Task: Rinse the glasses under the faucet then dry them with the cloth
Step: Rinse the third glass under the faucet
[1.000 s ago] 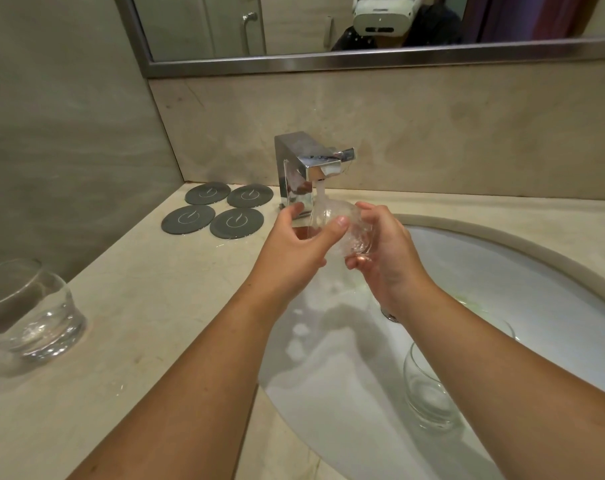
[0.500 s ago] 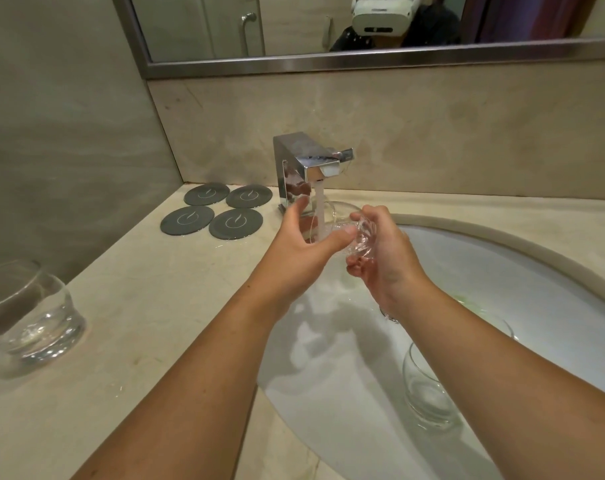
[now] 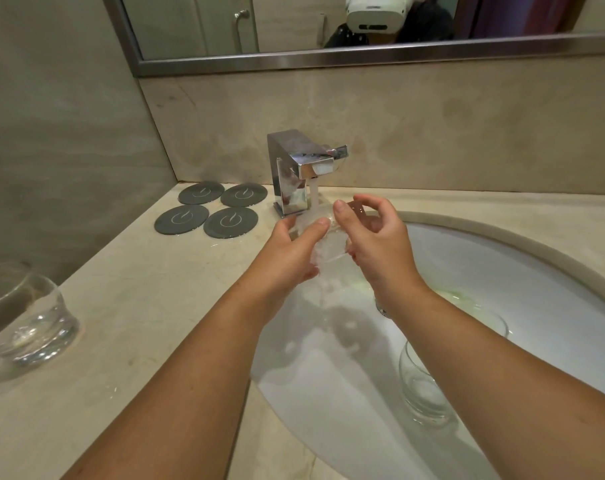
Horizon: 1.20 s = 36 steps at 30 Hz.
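A clear glass [image 3: 330,242] is tilted under the running stream of the chrome faucet [image 3: 299,168], above the white sink [image 3: 523,271]. My left hand [image 3: 289,252] grips the glass from the left, thumb across its side. My right hand [image 3: 374,237] holds it from the right, fingers curled at its rim. Water spills over the glass and blurs its outline. A second glass [image 3: 422,386] stands upright in the basin under my right forearm. A third glass [image 3: 27,320] stands on the counter at the far left. No cloth is in view.
Several dark round coasters [image 3: 207,209] lie on the beige counter [image 3: 138,323] left of the faucet. A mirror [image 3: 329,29] hangs above the stone backsplash. A wall closes the left side.
The glass has dropped lower under the stream and turned between my hands. My right thumb and fingers have shifted up to its rim. The other two glasses have not moved.
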Tool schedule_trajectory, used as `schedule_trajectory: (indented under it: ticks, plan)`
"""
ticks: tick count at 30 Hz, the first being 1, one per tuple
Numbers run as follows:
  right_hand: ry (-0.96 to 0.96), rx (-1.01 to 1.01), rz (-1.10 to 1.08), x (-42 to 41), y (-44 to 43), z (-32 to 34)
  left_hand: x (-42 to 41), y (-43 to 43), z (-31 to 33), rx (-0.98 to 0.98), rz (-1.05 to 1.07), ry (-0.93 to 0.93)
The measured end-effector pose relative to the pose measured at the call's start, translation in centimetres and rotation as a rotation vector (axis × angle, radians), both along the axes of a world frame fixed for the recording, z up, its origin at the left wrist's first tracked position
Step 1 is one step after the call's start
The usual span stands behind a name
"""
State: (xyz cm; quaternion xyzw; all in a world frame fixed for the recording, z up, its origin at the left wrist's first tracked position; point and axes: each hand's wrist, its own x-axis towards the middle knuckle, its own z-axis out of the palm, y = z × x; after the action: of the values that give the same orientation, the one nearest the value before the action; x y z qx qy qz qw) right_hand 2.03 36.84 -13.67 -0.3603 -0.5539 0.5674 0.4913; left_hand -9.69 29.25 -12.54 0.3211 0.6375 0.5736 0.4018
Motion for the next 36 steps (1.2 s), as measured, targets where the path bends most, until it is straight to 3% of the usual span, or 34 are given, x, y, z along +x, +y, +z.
schedule_trajectory:
  ticks: [11, 21, 26, 36]
  plan:
    - [-0.364, 0.239, -0.078, 1.8, -0.6, 1.7, -0.2, -0.7, 0.7, -0.157, -0.014, -0.008]
    - [-0.598, 0.264, 0.019, 3.3, -2.4, 3.7, -0.2, -3.2, 3.3, -0.33, -0.105, 0.187]
    - [-0.548, 0.145, 0.021, 4.6, -3.8, 3.9, 1.1, -6.0, 3.1, -0.303, -0.149, 0.18]
    - [-0.08, -0.433, 0.243, 6.1, -6.9, 3.9, 3.7, -10.0, 4.0, -0.043, -0.079, 0.272]
